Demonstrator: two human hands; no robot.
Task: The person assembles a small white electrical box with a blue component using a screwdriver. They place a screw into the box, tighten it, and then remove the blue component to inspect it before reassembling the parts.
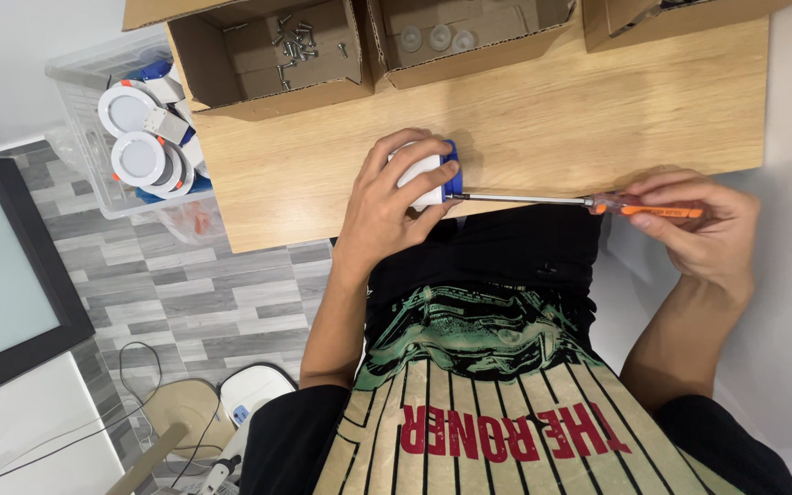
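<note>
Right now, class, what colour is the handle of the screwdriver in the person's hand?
Orange and clear: the screwdriver handle, held in the right hand, shows best in the head view.

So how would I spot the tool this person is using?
Find the wooden table and follow its near edge to the right hand. The screwdriver there has a thin steel shaft reaching the white fitting; its clear orange handle is unlike anything nearby.

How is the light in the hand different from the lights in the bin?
The held light is gripped by the left hand on the table, a screwdriver touching it; the bin lights lie loose in a clear bin. Fingers half hide the held light; the bin lights show full round faces. Both are white.
</note>
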